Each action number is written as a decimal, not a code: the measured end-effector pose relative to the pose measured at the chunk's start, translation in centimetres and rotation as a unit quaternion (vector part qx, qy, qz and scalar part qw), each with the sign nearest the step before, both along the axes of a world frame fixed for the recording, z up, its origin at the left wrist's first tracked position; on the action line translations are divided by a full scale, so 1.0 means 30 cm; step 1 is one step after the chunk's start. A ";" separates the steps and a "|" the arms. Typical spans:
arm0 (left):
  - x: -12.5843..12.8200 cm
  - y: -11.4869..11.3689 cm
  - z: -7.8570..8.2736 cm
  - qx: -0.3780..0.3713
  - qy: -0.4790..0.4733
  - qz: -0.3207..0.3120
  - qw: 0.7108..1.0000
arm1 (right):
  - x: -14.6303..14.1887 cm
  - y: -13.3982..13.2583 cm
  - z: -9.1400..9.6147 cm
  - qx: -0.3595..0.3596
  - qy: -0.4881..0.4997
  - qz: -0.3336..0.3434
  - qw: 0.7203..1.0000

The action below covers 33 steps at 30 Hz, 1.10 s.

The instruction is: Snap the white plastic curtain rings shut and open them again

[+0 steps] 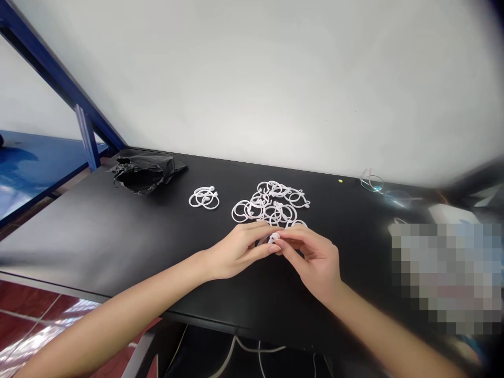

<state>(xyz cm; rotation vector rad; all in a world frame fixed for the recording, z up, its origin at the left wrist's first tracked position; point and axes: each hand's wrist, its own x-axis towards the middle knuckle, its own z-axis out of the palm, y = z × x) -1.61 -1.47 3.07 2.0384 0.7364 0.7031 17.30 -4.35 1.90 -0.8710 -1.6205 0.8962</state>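
My left hand (246, 247) and my right hand (315, 257) meet over the black table, fingertips closed around a small white curtain ring (274, 238). Thumb and fingers of each hand pinch it, and most of its loop is hidden behind them. Just beyond my fingers lies a loose pile of white curtain rings (271, 214) with small eyelets, overlapping one another. To the left of that pile, a smaller cluster of similar rings (203, 198) rests apart on the tabletop.
A crumpled black plastic bag (144, 173) lies open at the back left of the table (118, 231). Eyeglasses (371, 182) sit near the wall at the back right. A blurred-out pixelated item (444, 278) is on the right. Cables (260, 349) hang below the front edge.
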 end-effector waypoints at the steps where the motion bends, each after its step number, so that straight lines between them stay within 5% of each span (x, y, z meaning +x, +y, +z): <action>1: 0.000 0.000 -0.004 0.017 0.009 0.003 1.000 | 0.000 0.002 -0.003 0.008 -0.010 -0.001 1.000; 6: -0.002 -0.004 -0.017 0.052 0.023 0.025 0.998 | -0.001 0.000 -0.009 0.020 -0.019 -0.003 1.000; 16: -0.031 0.021 0.004 0.120 0.065 0.058 0.989 | 0.000 0.013 -0.013 -0.076 0.040 0.041 0.995; 19: -0.102 0.085 0.014 0.159 0.142 0.179 0.960 | 0.014 0.033 -0.014 -0.068 -0.007 -0.009 0.998; 23: -0.215 0.175 0.005 0.196 0.281 0.306 0.888 | 0.043 0.065 -0.018 0.030 -0.154 -0.082 0.984; 28: -0.264 0.206 -0.013 0.167 0.396 0.318 0.845 | 0.057 0.077 -0.034 0.113 -0.294 -0.064 0.947; 33: -0.244 0.193 -0.020 0.202 0.416 0.331 0.823 | 0.052 0.072 -0.037 0.100 -0.327 -0.036 0.939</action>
